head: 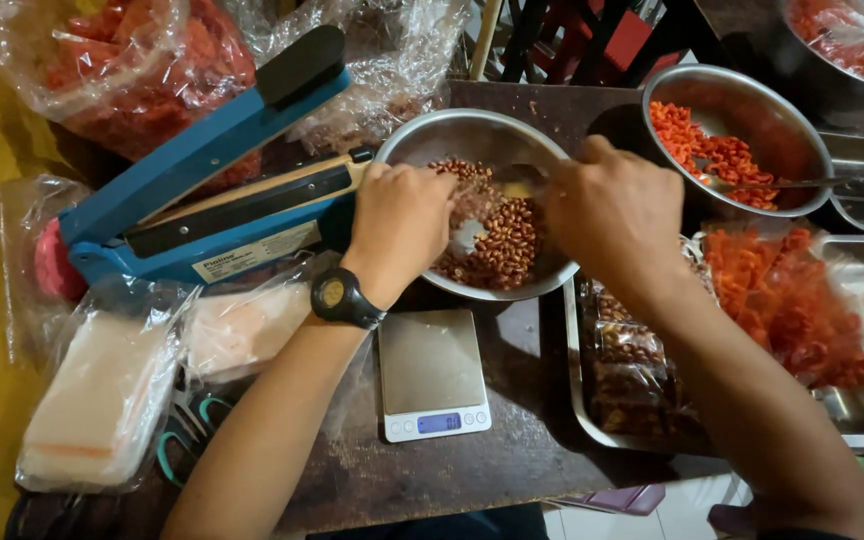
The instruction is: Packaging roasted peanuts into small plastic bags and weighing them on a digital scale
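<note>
A steel bowl of brown roasted peanuts sits in the middle of the dark table. My left hand, with a black wristwatch, reaches into the bowl and grips a clear small bag at the nuts. My right hand is closed on a spoon whose bowl shows over the peanuts. A small digital scale lies just in front of the bowl, with nothing on its platform.
A blue bag sealer stands left of the bowl. A second steel bowl holds orange snacks and a spoon. A steel tray at right carries filled packets and an orange snack bag. Stacks of clear bags lie at left.
</note>
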